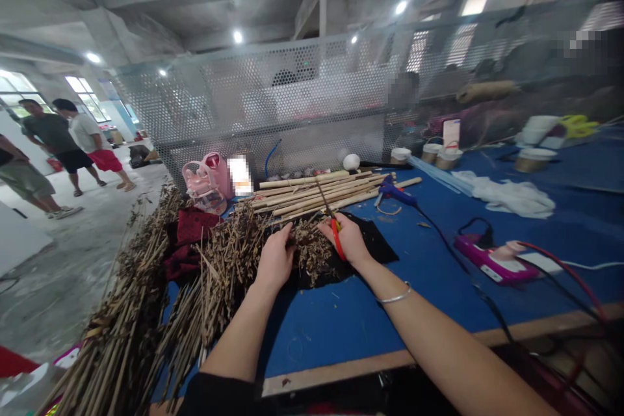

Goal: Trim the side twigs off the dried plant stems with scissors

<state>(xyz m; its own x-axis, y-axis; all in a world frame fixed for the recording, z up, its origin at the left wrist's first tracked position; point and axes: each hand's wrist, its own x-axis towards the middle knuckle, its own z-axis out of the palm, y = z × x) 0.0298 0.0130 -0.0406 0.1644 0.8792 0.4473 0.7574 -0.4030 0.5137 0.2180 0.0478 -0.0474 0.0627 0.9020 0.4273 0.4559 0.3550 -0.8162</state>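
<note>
I log the right hand (351, 242) with its grip around scissors (336, 235). Left hand (274, 261) is at dried stems (313, 251) on black cloth (379, 246) over the bench (336, 331); I cannot tell if its grip is closed.

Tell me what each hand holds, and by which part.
The right hand holds scissors by the red handle; the left hand is at the dried plants, its grip unclear.

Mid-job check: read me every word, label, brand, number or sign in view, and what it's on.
No text is readable.
Phone screen: marks too small and blurred.
Purple power strip: no lettering can be made out.
Scissors: none legible.
Glue gun: none legible.
</note>
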